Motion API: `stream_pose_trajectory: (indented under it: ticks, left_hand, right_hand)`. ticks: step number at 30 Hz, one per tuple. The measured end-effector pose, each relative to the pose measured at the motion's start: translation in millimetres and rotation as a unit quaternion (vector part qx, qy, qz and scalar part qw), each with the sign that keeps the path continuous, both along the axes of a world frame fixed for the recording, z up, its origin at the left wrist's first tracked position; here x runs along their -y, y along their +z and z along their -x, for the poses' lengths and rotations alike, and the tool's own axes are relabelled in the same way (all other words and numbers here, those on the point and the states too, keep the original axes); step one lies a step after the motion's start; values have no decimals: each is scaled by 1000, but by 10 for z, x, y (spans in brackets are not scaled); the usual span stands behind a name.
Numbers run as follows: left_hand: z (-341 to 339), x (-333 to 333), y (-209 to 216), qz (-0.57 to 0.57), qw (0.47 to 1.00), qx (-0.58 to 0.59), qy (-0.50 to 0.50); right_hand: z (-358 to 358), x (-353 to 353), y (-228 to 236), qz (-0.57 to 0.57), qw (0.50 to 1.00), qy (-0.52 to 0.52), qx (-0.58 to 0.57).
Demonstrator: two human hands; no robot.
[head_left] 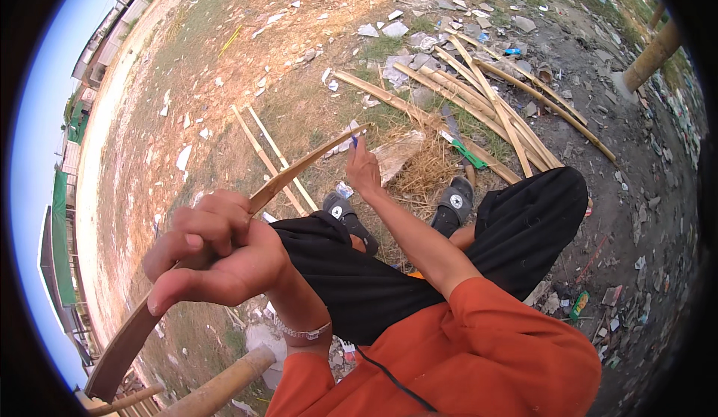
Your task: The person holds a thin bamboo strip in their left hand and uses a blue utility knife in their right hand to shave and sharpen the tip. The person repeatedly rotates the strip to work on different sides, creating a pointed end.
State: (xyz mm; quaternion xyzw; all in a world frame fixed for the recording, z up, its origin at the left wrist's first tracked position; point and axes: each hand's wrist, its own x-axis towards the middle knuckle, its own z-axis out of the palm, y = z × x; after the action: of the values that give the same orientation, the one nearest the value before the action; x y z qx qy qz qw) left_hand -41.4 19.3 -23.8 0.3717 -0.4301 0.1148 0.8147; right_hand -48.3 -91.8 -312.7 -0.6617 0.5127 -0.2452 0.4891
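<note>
My left hand [224,249] is closed around a long, slightly bowed bamboo strip [307,161], which slants from the lower left up toward the middle. The strip's near end sticks out behind my fist. At its far end my right hand [363,169] is closed, fingertips pinching a small blue pen-like thing [354,142] right beside the strip's tip. Too little of the blue thing shows to tell its kind for certain. Just past my right hand lies a pale wooden block [398,154] next to a heap of shavings [428,164].
A green-handled saw [470,152] rests by the shavings. Several bamboo strips [479,106] lie crossed beyond my feet, and two thin strips [273,155] lie at left. A bamboo post [652,56] stands at far right; a bamboo pole [221,383] is near lower left. Rubble and litter cover the ground.
</note>
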Motion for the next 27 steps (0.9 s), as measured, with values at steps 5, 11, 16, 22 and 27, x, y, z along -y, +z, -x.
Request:
stream_pose_trajectory:
  ticks: [5,11,16,22,27]
  left_hand:
    - [5,31,7,9,999,11,-33]
    - [-54,11,9,2,1000,-6,-3]
    - [5,31,40,-12,999,-9,32]
    - [22,106,29,21,996,52,-73]
    - [28,-17,-51,-3,1000,20,-2]
  right_hand:
    - [309,50,-1145,-158,951,13,-266]
    - [561,91,-791,-75,979,-145,-124]
    - [211,59,96,73,980,-150,112]
    - [82,251,-682,-107,974,-40,-195]
    - [457,-150,-990,-101,974,-53,-194]
